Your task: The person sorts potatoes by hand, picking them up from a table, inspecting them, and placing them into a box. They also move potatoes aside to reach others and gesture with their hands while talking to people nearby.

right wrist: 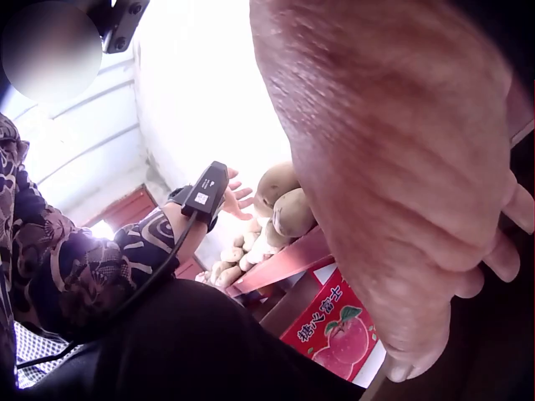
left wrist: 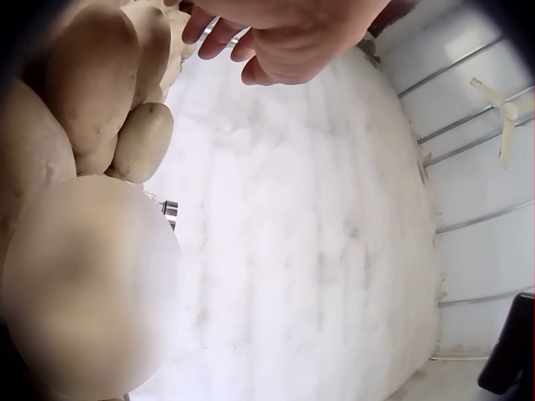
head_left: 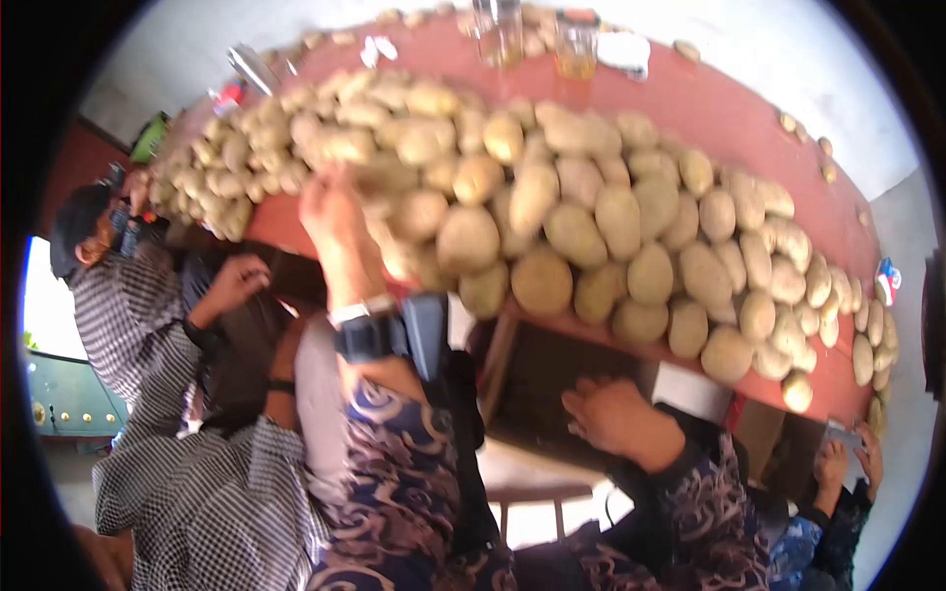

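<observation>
Potatoes lie heaped along the red table. My left hand, with a black device strapped at its wrist, reaches over the near edge to the left part of the heap. In the left wrist view that hand has loosely bent fingers with nothing between them, just beside several potatoes. My right hand hangs below the table edge, in front of an open-topped box. The right wrist view shows its palm bare and its fingers relaxed, partly hidden in shadow.
A person in a checked garment sits to my left. At the far right, another person's hands hold a small grey object. Glass jars and a metal flask stand across the table. A red carton with a fruit picture sits under the edge.
</observation>
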{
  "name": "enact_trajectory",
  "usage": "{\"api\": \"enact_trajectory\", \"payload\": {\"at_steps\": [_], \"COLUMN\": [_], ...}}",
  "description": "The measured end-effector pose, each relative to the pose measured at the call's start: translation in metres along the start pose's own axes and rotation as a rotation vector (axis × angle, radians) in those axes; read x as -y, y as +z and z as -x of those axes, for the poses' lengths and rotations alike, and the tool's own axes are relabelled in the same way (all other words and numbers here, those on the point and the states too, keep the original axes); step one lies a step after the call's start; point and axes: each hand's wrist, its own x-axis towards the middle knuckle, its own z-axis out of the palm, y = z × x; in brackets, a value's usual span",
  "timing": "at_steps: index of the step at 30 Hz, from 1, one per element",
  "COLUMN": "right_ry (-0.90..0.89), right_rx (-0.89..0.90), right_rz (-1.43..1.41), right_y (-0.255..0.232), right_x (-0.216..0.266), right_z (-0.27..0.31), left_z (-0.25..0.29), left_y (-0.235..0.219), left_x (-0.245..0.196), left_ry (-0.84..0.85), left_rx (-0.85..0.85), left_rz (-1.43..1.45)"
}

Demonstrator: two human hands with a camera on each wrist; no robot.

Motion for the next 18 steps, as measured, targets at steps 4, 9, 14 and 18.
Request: {"api": "enact_trajectory", "payload": {"at_steps": [4, 9, 14, 18], "right_ry": [0.03, 0.165, 0.261, 0.233], "right_rx": [0.007, 0.254, 0.414, 0.496], "right_rz": [-0.029, 0.008, -0.04, -0.114], "right_y": [0.007, 0.017, 0.041, 0.079], "right_x": [-0.015, -0.031, -0.05, -0.068], "right_z": [0.001, 0.001, 0.001, -0.007], "left_z": [-0.109, -0.232, -0.214, -0.194], "left_y": [-0.123, -0.25, -0.251, -0.245], "left_x": [0.027, 0.079, 0.089, 0.076], "left_ry": [0.219, 0.399, 0.512, 0.424], "left_rx": [0.548, 1.31, 1.238, 1.141], "left_rz": [-0.633, -0.992, -0.901, -0.938]}}
